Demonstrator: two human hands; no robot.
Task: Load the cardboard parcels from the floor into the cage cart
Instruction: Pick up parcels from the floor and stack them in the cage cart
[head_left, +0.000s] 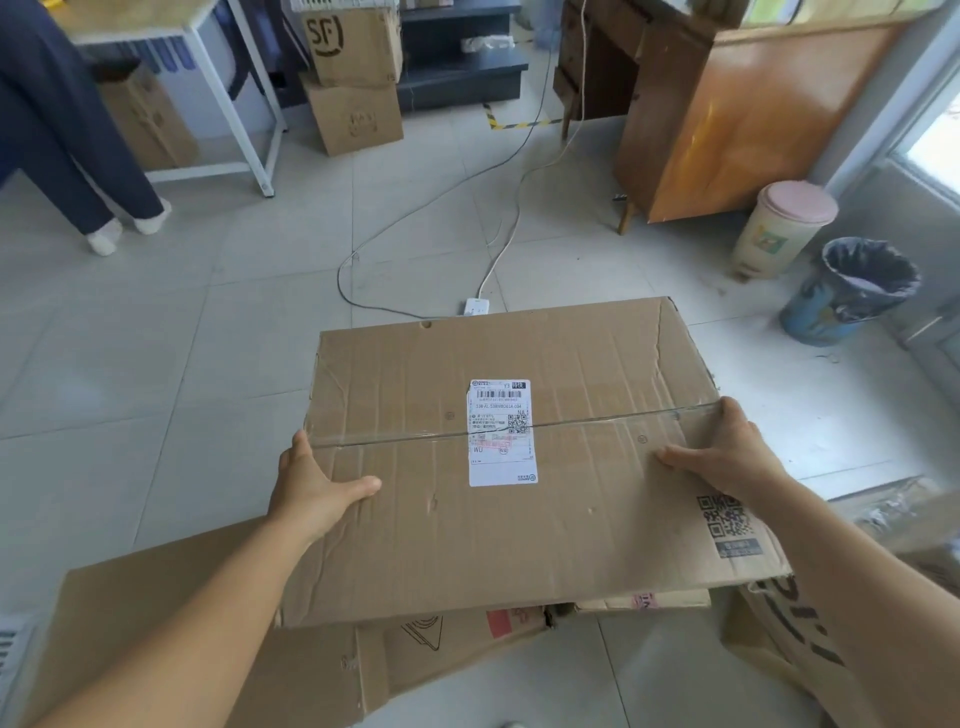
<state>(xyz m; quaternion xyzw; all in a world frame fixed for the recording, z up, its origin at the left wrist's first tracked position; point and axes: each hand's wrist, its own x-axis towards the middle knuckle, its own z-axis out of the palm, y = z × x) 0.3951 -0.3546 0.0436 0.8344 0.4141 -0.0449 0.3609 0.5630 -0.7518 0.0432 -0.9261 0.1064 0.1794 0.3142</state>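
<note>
Gripping the labelled parcel (519, 457) by its side edges, your left hand (311, 486) and right hand (727, 452) clamped with thumbs on top, other parcels (208, 649) beneath it.

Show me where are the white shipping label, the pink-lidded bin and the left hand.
white shipping label (503, 432): head view, middle of the sticker.
pink-lidded bin (798, 202): head view, on its lid.
left hand (316, 483): head view, back of the hand.

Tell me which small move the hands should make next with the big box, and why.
Probably lift the box straight up and turn to find the cart. The left hand and right hand already grip its side edges, other boxes lie below, and no cart is in view.
</note>
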